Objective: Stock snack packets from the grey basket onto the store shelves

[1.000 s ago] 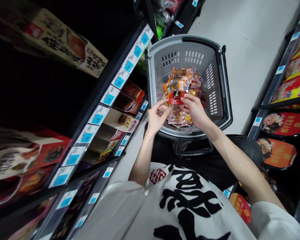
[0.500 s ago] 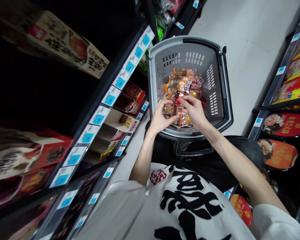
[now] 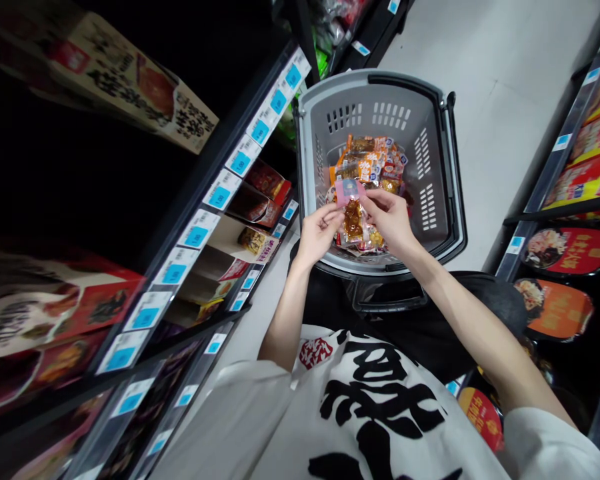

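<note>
Between my two hands is a small snack packet (image 3: 353,217), with a pink top and a clear lower part showing brown food. My left hand (image 3: 321,230) pinches its left edge with bent fingers. At the packet's upper right, my right hand (image 3: 389,217) grips it between thumb and fingers. Both hands are over the near side of a grey shopping basket (image 3: 325,97). Beneath and beyond them, a pile of orange and red snack packets (image 3: 367,160) lies in the basket; my hands hide part of it.
A dark shelf with blue-and-white price tags (image 3: 220,195) runs along the left, holding boxes such as a cream carton (image 3: 140,83). At right, another shelf bears red and orange food tubs (image 3: 555,307) and yellow-red bags (image 3: 587,167). Grey floor (image 3: 485,87) shows beyond the basket.
The packet, earlier seen as a red piece mostly hidden by my fingers, now shows a pink top and brown contents. My left hand's fingers have closed from a spread curve onto its edge.
</note>
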Available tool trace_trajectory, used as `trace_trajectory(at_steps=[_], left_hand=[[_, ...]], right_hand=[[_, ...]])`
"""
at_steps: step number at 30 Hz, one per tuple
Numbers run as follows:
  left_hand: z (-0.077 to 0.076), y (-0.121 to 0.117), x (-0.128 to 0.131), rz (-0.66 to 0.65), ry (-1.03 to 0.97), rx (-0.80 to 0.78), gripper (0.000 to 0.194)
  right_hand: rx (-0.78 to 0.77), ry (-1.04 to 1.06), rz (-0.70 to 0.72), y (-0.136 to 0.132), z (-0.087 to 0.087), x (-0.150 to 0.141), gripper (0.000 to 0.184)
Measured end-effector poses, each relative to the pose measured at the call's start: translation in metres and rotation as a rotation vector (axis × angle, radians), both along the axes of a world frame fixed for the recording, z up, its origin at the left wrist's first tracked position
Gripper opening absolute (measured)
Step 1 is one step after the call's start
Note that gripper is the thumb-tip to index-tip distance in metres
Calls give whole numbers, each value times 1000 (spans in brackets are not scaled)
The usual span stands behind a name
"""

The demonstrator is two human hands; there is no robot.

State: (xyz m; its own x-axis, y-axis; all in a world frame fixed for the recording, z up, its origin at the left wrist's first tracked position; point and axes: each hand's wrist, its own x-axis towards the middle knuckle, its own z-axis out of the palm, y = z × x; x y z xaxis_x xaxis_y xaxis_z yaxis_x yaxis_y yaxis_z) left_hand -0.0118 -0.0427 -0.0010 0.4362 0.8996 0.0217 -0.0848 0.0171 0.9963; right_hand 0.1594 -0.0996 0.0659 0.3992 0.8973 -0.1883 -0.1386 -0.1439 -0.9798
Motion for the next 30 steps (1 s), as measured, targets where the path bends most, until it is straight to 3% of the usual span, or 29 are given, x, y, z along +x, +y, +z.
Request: trace_trajectory(at_steps=[10, 30], left_hand=[[8, 0, 1, 10, -2, 10, 51], [14, -1, 0, 5, -3, 29, 57]], right_hand=[[-10, 78, 8, 0, 0, -3, 33], [-16, 166, 43, -3, -1, -1, 30]])
